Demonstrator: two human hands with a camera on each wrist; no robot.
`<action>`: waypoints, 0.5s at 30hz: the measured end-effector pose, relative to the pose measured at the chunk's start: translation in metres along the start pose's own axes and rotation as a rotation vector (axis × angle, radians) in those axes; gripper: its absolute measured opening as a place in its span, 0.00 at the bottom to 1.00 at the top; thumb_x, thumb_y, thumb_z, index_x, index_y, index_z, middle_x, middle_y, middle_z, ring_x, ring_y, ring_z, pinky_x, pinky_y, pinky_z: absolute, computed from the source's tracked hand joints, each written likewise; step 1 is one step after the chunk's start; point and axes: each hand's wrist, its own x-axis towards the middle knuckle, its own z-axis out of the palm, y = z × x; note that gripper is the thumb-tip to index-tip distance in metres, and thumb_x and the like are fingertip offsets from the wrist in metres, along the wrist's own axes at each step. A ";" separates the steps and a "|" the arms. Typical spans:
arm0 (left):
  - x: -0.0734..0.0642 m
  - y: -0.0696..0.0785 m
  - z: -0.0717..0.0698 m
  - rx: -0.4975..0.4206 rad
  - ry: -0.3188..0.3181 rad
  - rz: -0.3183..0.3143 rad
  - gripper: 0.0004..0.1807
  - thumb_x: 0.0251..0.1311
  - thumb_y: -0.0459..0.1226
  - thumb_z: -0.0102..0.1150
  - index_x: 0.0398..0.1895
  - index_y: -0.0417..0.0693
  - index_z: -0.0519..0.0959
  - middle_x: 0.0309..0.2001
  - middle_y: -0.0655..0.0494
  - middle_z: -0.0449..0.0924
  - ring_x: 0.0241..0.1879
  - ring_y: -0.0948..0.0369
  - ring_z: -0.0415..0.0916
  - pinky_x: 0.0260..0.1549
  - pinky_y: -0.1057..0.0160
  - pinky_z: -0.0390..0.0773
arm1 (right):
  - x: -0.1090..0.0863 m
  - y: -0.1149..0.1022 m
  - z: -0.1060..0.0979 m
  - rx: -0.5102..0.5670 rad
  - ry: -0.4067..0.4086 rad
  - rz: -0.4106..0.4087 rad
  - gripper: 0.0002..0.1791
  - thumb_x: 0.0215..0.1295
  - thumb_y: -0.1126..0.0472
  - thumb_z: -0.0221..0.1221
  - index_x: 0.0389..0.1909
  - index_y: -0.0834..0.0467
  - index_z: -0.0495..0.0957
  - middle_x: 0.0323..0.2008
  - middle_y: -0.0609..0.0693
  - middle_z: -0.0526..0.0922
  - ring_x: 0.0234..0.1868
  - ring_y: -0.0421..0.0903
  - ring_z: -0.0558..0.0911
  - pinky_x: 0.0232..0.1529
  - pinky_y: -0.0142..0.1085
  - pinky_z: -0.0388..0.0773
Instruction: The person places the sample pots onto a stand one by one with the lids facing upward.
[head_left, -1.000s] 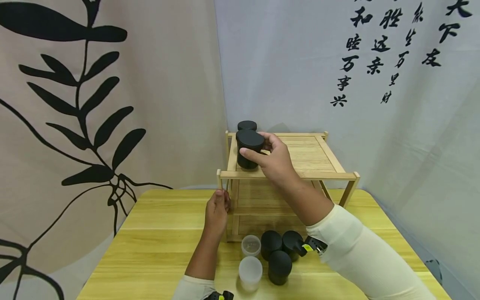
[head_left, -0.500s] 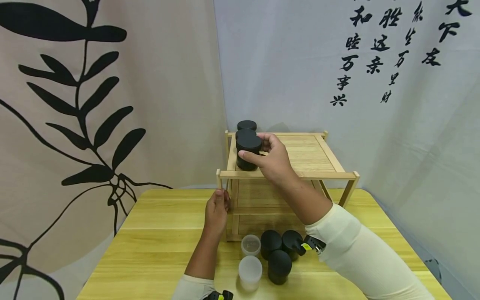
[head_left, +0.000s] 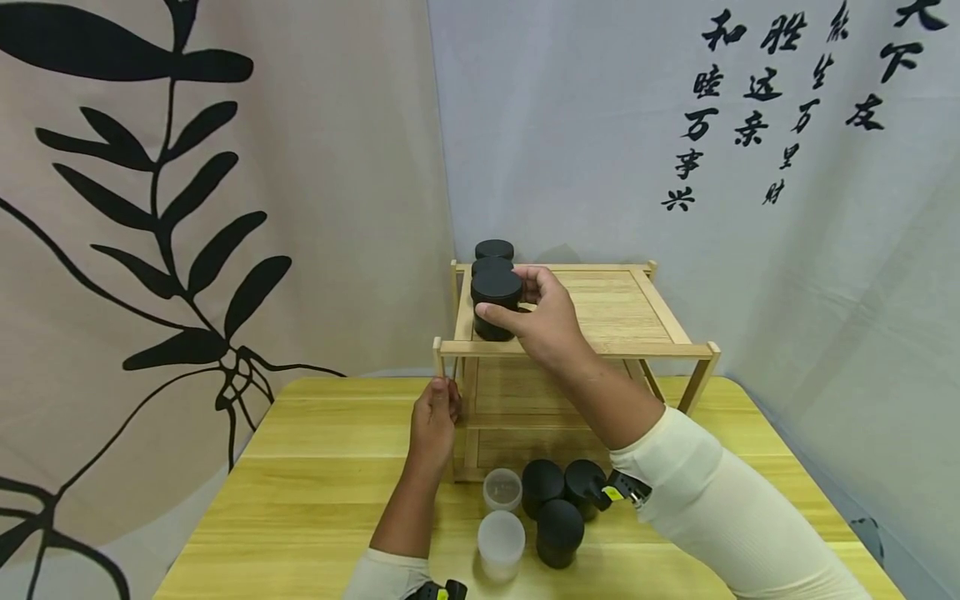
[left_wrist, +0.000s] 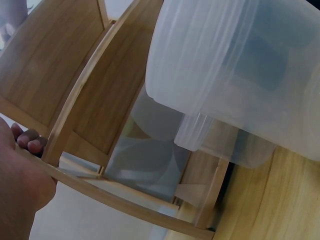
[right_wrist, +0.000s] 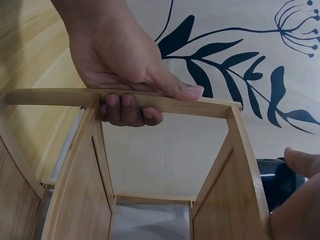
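My right hand (head_left: 551, 321) holds a black lidded jar (head_left: 496, 308) between thumb and fingers, at the front left corner of a wooden shelf rack (head_left: 585, 349). Behind that jar, two more black jars stand in line along the left edge; the lid of the rear jar (head_left: 494, 249) shows best. Lower down, my left hand (head_left: 433, 425) grips the rack's front left upright. In the right wrist view, the fingers of the left hand (right_wrist: 125, 60) wrap round this wooden bar, thumb along it.
In front of the rack, several black jars (head_left: 559, 533) stand close together on the wooden table (head_left: 315, 500). Beside them are two translucent tubs, a nearer one (head_left: 501, 540) and a farther one (head_left: 502, 491). A printed curtain (head_left: 360, 167) hangs behind.
The right hand has brought the black jar slightly down and left at the rack's corner, showing more of the jar behind it. The left hand keeps its grip in place.
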 end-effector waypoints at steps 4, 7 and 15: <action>0.000 0.001 0.000 0.007 -0.001 -0.007 0.38 0.86 0.59 0.26 0.36 0.29 0.64 0.25 0.59 0.57 0.24 0.67 0.54 0.28 0.68 0.58 | 0.000 0.000 0.000 -0.004 -0.007 0.007 0.40 0.69 0.60 0.75 0.77 0.60 0.68 0.66 0.60 0.77 0.67 0.57 0.77 0.68 0.52 0.79; 0.000 0.001 0.000 0.007 -0.002 -0.010 0.35 0.89 0.54 0.26 0.36 0.30 0.64 0.25 0.59 0.57 0.24 0.67 0.53 0.28 0.68 0.58 | 0.000 -0.001 0.000 -0.007 -0.015 0.023 0.40 0.70 0.59 0.74 0.78 0.60 0.67 0.67 0.60 0.77 0.68 0.57 0.76 0.70 0.53 0.78; 0.000 0.001 0.001 0.006 0.001 -0.008 0.37 0.87 0.57 0.27 0.36 0.29 0.64 0.25 0.58 0.57 0.25 0.67 0.54 0.29 0.68 0.58 | 0.001 0.000 0.000 -0.015 -0.017 0.032 0.40 0.71 0.59 0.74 0.78 0.60 0.66 0.68 0.61 0.75 0.69 0.57 0.75 0.70 0.53 0.78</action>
